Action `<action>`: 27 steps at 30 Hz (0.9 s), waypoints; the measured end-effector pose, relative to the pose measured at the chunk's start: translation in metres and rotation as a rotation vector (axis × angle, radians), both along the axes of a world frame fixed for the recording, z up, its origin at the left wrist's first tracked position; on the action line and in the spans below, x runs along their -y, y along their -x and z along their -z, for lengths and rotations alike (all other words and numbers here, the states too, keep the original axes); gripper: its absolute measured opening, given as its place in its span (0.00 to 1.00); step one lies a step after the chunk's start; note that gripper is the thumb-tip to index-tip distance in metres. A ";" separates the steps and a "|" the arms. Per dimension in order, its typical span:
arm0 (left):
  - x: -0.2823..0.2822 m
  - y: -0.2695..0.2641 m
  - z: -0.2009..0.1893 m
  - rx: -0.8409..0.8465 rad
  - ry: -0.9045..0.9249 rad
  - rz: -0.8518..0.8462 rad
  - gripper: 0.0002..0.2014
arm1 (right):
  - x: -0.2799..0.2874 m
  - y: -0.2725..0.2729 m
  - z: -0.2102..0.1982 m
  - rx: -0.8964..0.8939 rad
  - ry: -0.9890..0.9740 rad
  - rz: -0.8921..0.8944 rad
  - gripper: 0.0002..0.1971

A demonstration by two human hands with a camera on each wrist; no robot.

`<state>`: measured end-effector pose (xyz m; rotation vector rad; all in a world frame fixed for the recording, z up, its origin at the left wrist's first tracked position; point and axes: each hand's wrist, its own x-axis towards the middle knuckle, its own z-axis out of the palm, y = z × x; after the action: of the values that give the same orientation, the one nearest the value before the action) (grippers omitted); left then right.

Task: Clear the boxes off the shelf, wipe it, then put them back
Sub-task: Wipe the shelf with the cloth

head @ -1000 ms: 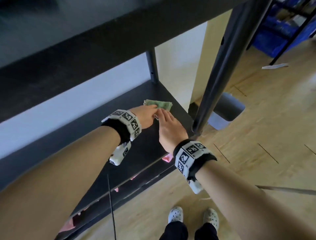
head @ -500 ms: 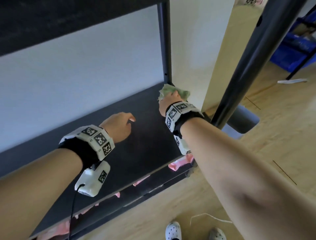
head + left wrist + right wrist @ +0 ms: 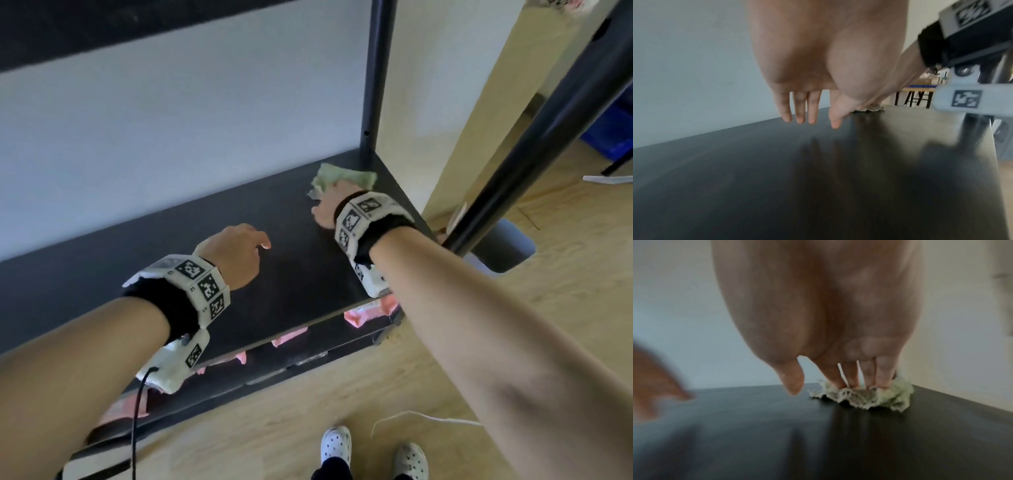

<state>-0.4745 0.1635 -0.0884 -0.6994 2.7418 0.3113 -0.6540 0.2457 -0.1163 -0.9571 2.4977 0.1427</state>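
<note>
The black shelf (image 3: 301,260) has no boxes on it. A pale green cloth (image 3: 339,178) lies crumpled at its far right corner by the rear post. My right hand (image 3: 329,205) presses straight fingers (image 3: 865,378) down on the cloth (image 3: 869,395), thumb off to the side. My left hand (image 3: 239,253) hovers over the middle of the shelf (image 3: 818,178), its fingers (image 3: 799,107) straight and relaxed, holding nothing. Pink packages (image 3: 366,311) show on the lower shelf beneath.
A black rear post (image 3: 373,78) rises just behind the cloth, and a front post (image 3: 534,144) slants at the right. A white wall backs the shelf. A grey bin (image 3: 503,250) and a white cable (image 3: 424,416) lie on the wooden floor by my shoes.
My right hand has taken the cloth from both hands' reach and pushed it to the far right corner. My left hand let go and drew back to the left, over the shelf's middle.
</note>
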 end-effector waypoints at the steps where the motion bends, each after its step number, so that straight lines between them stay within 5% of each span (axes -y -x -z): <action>1: -0.001 -0.006 -0.001 -0.002 0.024 0.002 0.21 | 0.005 -0.028 -0.003 0.022 0.043 -0.126 0.29; 4: -0.008 -0.025 -0.004 -0.010 0.093 -0.027 0.22 | 0.007 -0.094 -0.012 0.143 0.132 -0.338 0.34; 10: -0.023 -0.058 -0.010 -0.040 0.013 -0.212 0.19 | -0.022 -0.031 -0.021 0.183 0.234 0.031 0.25; 14: -0.045 -0.074 -0.013 -0.030 -0.041 -0.257 0.19 | -0.060 -0.008 -0.034 0.139 0.184 0.033 0.23; 19: -0.055 -0.080 -0.015 -0.044 -0.074 -0.303 0.18 | -0.075 -0.097 -0.012 0.320 0.095 -0.451 0.26; 21: -0.057 -0.081 -0.015 -0.042 -0.086 -0.305 0.18 | -0.081 -0.123 -0.010 0.371 0.127 -0.511 0.27; 27: -0.074 -0.090 -0.018 -0.055 -0.118 -0.368 0.17 | -0.104 -0.064 -0.017 0.190 0.202 -0.225 0.27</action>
<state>-0.3849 0.2375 -0.0701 -1.1766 2.6061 0.5736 -0.5903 0.3493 -0.0988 -1.2716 2.2569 -0.1276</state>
